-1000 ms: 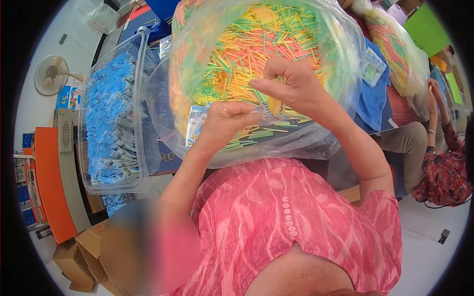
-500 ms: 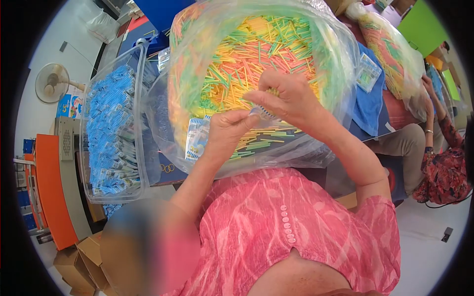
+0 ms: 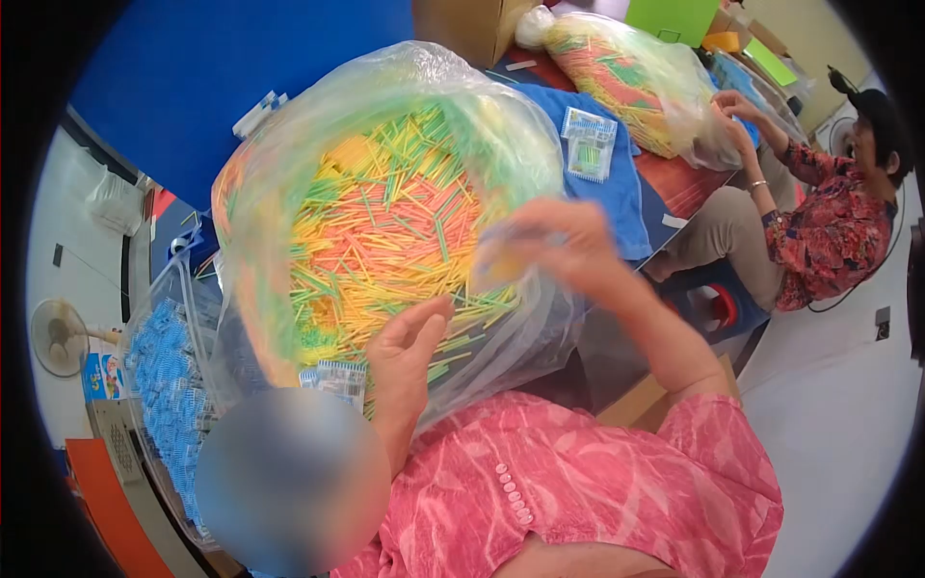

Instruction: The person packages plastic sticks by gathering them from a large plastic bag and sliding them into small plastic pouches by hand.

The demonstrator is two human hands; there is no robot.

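Observation:
A large clear plastic bag (image 3: 520,125) stands open, full of short yellow, pink and green sticks (image 3: 395,217). My right hand (image 3: 568,246), blurred by motion, holds a small clear packet (image 3: 506,260) with something yellow in it, over the bag's right side. Lower down, my left hand (image 3: 409,352) is raised at the bag's near edge with its fingers apart and nothing in it. Beside its wrist lie blue-and-white packets (image 3: 339,380). On a blue cloth (image 3: 617,217) at the right rest more packets (image 3: 590,144).
At the left a clear bin (image 3: 207,361) holds many blue packets (image 3: 164,385). Another filled bag (image 3: 626,82) lies at the back right, where a co-worker (image 3: 833,222) sits with both hands near it. A cardboard box (image 3: 467,29) stands behind.
My hands have parted: the right has moved away to the right with the packet, and the left has let go of it. The view has turned toward the right.

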